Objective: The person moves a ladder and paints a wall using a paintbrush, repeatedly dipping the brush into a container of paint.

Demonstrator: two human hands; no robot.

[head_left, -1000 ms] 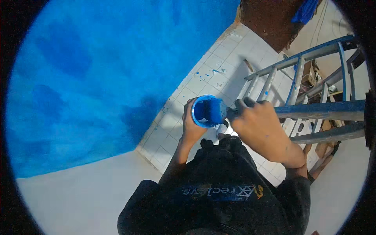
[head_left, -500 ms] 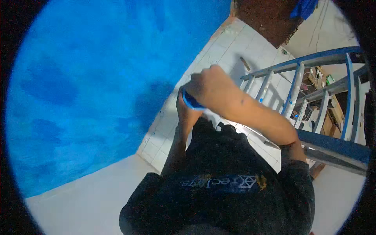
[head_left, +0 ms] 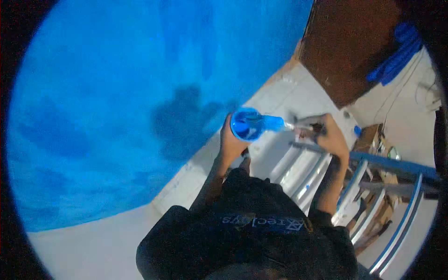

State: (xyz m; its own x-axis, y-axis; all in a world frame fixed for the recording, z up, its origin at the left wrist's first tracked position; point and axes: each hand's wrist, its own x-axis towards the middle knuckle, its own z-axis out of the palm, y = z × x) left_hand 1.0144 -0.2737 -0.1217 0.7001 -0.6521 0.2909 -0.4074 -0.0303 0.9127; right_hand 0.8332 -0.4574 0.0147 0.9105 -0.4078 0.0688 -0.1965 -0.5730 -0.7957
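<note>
My left hand (head_left: 232,146) is wrapped round a small cup (head_left: 239,135) with dark blue paint inside and bright blue smears on its rim. In my right hand (head_left: 332,135), a paintbrush (head_left: 274,123) points left, its bristles coated in blue at the cup's right edge. Motion blurs the brush and the right fingers a little, but they are closed round its handle. To the left rises a wall (head_left: 107,154) painted blue, with darker patches and the shadow of my hands on it.
A metal stepladder (head_left: 396,163) with blue-marked rungs stands at the right. Behind it lie wooden pieces and clutter (head_left: 373,140). At the far right are a brown panel (head_left: 350,42) and a blue cloth (head_left: 396,53). Pale floor tiles (head_left: 280,93) run along the blue wall.
My right hand has moved off the cup to the right, bringing the blue-coated brush into sight. The cup's inside now shows. The whole view has shifted, with the ladder lower.
</note>
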